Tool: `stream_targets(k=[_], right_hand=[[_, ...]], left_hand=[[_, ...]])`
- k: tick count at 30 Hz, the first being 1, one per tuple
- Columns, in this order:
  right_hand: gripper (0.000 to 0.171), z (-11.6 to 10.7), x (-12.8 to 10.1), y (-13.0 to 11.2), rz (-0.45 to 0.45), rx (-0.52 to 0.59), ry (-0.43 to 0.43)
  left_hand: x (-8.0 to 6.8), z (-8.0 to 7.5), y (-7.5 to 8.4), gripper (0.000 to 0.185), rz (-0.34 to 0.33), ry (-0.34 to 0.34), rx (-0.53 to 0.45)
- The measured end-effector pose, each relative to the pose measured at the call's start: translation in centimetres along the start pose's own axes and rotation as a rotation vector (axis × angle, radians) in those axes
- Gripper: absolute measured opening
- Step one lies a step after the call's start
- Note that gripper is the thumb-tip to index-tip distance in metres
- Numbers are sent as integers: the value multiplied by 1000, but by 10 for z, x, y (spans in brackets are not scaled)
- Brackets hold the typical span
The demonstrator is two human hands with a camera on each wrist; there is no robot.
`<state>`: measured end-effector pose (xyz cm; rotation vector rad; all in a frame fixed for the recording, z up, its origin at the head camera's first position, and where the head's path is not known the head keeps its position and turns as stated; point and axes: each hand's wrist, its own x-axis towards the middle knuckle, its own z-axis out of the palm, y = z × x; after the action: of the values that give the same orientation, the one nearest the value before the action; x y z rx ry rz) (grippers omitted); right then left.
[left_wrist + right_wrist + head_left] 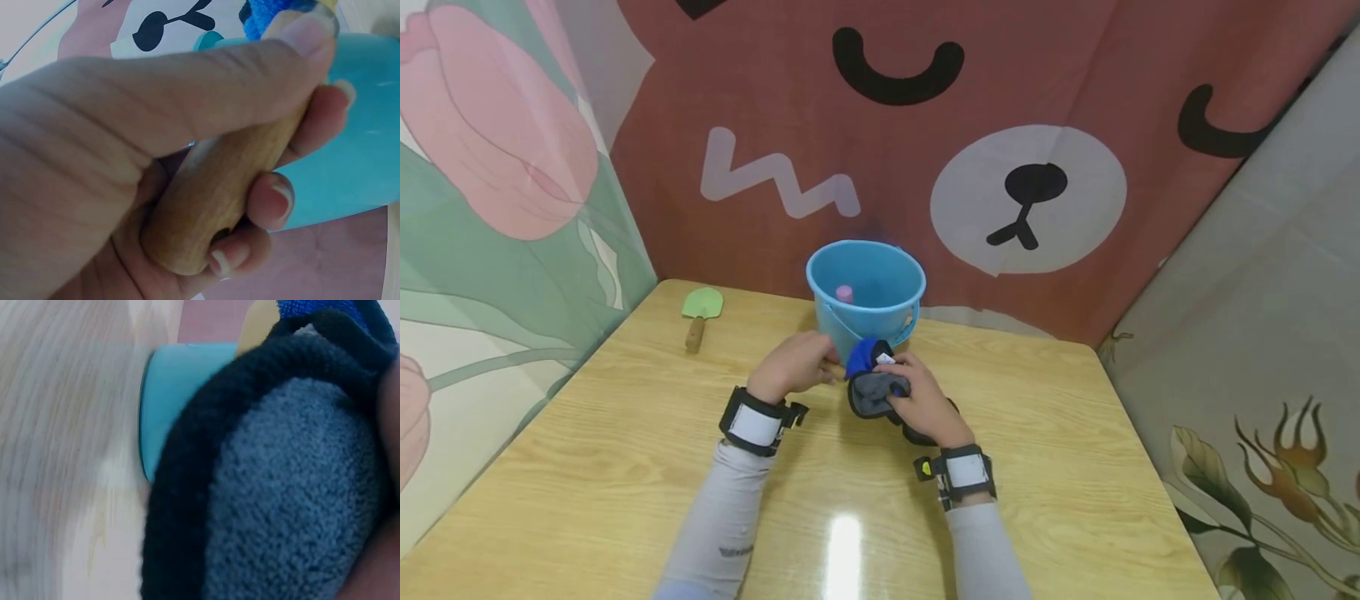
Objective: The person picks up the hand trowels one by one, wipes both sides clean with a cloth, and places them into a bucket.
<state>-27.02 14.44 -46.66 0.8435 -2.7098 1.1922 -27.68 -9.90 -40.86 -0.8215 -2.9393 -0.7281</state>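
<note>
Both forearms (pixel 718 517) in from near side, converging toward far. Left grip (pixel 796 364) right of its wrist, fingers (pixel 270 201) curled, thumb (pixel 206 94) nearly straight. Right grip (pixel 927 402) pinching.

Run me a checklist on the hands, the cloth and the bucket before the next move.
1. Left hand gripping the wooden handle: ok.
2. Right hand holding the black-edged cloth: ok.
3. Bucket upright on the table: ok.
4. Green shovel clear of both hands: ok, lying apart to the left.
5. Far end of the handle clean: cannot tell.
</note>
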Motion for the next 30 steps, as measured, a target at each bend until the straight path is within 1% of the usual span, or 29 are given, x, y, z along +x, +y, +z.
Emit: stream_targets(k=[7,13,16,25,30], right_hand=[[31,3,-1,0,24,14,-21],[34,3,-2,2,6,12,-10],[33,2,-2,3,11,16,-9],[32,2,-1,4,37,9,-10],[34,1,0,5,20,-7,-8]], left_hand=[[0,1,-2,17,8,-12,1],[-1,0,-4,16,21,-10,18],[-1,-1,-5,15,28,-6,23],[-6,-8,-15,9,28,3,-17],[-9,-13,-17,6,25,7,-8]])
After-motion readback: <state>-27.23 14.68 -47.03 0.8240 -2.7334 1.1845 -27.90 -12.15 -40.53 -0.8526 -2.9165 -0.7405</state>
